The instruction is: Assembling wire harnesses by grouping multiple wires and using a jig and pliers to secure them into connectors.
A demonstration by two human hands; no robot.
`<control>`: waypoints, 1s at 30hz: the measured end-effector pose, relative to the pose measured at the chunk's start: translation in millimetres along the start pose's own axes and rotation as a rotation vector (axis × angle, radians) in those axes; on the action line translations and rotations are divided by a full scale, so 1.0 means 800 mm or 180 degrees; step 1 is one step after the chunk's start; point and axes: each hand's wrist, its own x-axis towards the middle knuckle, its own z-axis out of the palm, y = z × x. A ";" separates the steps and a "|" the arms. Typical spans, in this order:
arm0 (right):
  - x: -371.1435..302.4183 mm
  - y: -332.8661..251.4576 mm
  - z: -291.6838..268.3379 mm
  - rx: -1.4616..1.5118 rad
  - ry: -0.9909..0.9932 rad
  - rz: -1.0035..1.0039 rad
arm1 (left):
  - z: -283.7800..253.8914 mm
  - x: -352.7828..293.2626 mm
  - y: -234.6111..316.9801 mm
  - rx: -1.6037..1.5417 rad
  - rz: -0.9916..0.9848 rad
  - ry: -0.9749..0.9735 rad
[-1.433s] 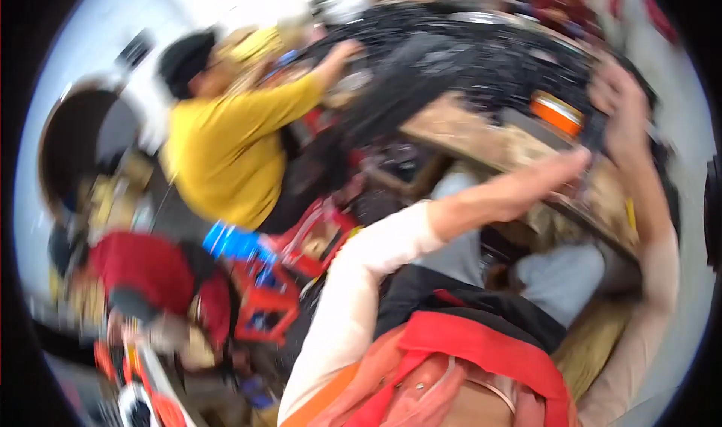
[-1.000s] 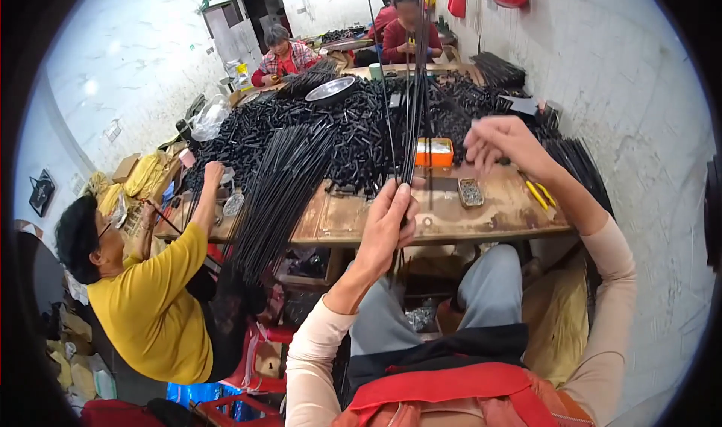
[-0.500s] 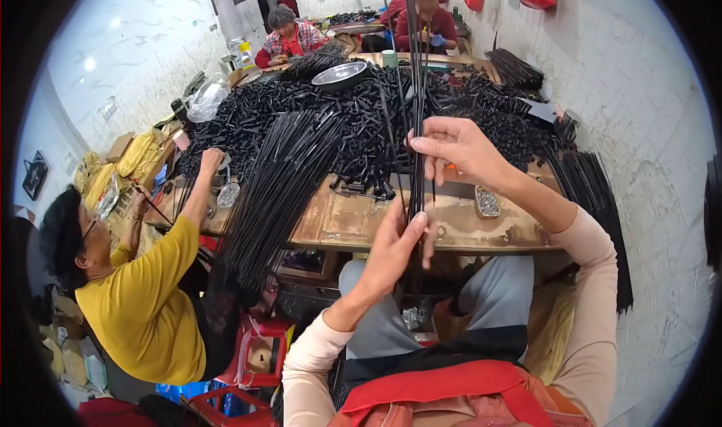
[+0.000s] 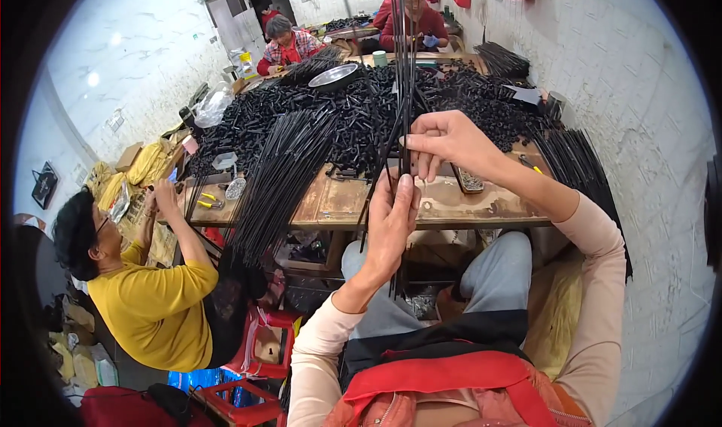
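Item 1: black rods (image 4: 404,73), a slim bundle, held near upright over the front edge of the counter (image 4: 353,207); upper ends rise well above the hands, lower ends hang below the counter's edge.

Step in hand, as judged: steadying the bundle with one hand while the other works at it higher up. The next move seems to call for a firm lower hold, so that the loose lengths do not splay.

Item 2: left hand (image 4: 391,220), below. Grip wrapped about the bundle, thumb upward along the front; forearm slanting in from the lower left.

Item 3: right hand (image 4: 444,145), above and to the right. Grip pinching at the rods, thumb across the front, fingers curled (how many rods it takes cannot be told); elbow bent outward, forearm coming across from the right.

Item 4: heap of short black pieces (image 4: 466,111), on the counter beyond.
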 end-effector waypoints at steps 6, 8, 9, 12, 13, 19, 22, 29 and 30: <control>-0.017 -0.016 -0.016 -0.1081 0.0342 0.0249 | 0.030 0.017 -0.054 0.0360 0.0434 0.0563; -0.020 -0.023 -0.022 -0.1275 0.0386 0.0200 | 0.037 0.031 -0.063 0.0431 0.0656 0.0712; -0.021 -0.024 -0.023 -0.1483 0.0429 0.0129 | 0.037 0.031 -0.064 0.0438 0.0637 0.0728; -0.020 0.004 -0.036 -0.0781 0.0352 -0.0211 | 0.047 0.037 -0.045 0.0120 0.0405 0.0588; -0.018 0.008 -0.034 -0.0320 0.0266 -0.0353 | 0.042 0.040 -0.043 0.0126 0.0410 0.0611; -0.046 -0.060 -0.073 -0.0016 0.1929 -0.1462 | -0.002 0.071 -0.058 0.0382 0.0335 0.0583; -0.082 -0.119 -0.169 -0.0082 0.2193 -0.1738 | -0.014 0.068 -0.029 -0.0258 -0.0291 0.0176; -0.041 0.003 -0.076 -0.0038 0.0297 0.0287 | 0.017 0.058 -0.026 -0.0467 -0.0727 0.0106; -0.032 0.023 -0.061 0.0143 0.0143 0.0297 | 0.020 0.050 -0.025 -0.0457 -0.0736 0.0091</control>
